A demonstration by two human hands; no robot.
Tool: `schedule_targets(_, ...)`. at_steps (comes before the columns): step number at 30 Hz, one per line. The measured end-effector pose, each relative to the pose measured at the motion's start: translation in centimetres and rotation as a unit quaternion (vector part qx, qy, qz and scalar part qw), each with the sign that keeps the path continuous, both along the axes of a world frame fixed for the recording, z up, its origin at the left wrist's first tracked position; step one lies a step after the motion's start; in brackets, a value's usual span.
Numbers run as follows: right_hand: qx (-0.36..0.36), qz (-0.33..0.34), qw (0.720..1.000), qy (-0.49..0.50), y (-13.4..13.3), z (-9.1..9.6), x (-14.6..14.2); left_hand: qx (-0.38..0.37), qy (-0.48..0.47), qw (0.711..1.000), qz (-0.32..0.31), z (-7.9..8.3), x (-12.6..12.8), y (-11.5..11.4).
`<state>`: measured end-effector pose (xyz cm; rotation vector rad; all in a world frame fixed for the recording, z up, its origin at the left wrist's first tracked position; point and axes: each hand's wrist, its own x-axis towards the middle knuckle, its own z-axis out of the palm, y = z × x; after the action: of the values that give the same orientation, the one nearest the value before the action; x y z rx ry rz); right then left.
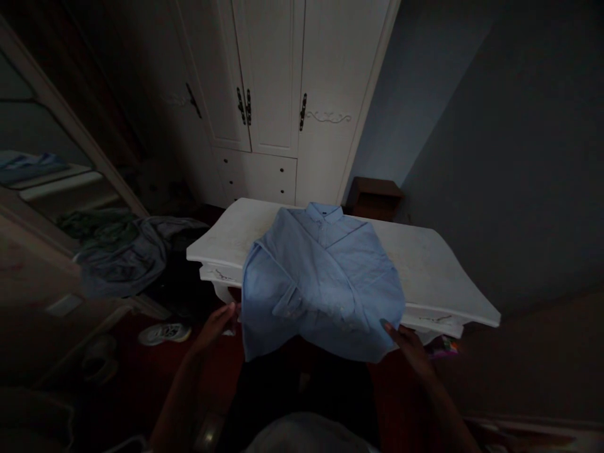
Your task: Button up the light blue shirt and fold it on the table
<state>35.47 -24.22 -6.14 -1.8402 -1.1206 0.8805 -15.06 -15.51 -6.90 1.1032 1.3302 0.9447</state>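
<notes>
A light blue long-sleeved shirt (325,270) lies spread on a white table, collar at the far side and sleeves folded in across its front. Its lower part hangs over the near table edge. Beside the hanging left edge is my left hand (214,326), fingers partly extended and a small gap between the thumb and the cloth; dim light blurs the fingertips. At the lower right edge, my right hand (409,345) has its thumb on top of the shirt, pinching the fabric. The other fingers of that hand are mostly hidden.
Under the shirt stands the white table (438,270) with curved edges. A white wardrobe (274,82) rises behind it, near a small brown cabinet (375,195). Piled clothes (127,258) are at left, above a shoe (164,334) on the red floor.
</notes>
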Motion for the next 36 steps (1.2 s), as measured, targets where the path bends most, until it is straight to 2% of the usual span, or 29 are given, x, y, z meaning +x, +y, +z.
schedule_targets(3,0.008,0.002,1.0,0.012,0.5,0.3,-0.5,0.004,0.045,0.999,0.01,-0.2,0.3,0.8)
schedule_targets(6,0.012,0.011,1.0,0.017,0.8,0.0,-0.5,0.031,0.051,0.998,0.021,-0.9,0.8,1.9)
schedule_targets(10,0.009,0.02,1.0,0.02,0.6,-1.0,-0.1,0.08,0.037,0.994,0.07,-2.7,2.0,3.4)
schedule_targets(14,0.017,0.008,1.0,-0.006,0.1,-2.0,0.7,0.131,0.077,0.985,0.082,-4.6,3.0,4.4)
schedule_targets(19,0.05,-0.011,0.998,-0.031,-0.6,-3.0,1.4,0.129,0.152,0.977,0.077,-6.6,3.4,5.1)
schedule_targets(23,0.043,0.004,0.999,-0.022,-1.4,-4.3,1.1,0.105,0.165,0.98,0.042,-7.9,3.5,4.3)
schedule_targets(28,0.04,0.078,0.996,0.026,-2.4,-7.1,-0.1,0.08,0.199,0.976,0.027,-9.2,3.4,2.2)
schedule_targets(32,0.026,0.067,0.997,0.027,-3.1,-9.2,-0.9,0.065,0.23,0.971,0.02,-10.3,3.9,0.8)
schedule_targets(36,0.02,0.044,0.999,0.015,-4.1,-9.8,-1.1,0.059,0.25,0.966,0.018,-11.0,3.9,-0.6)
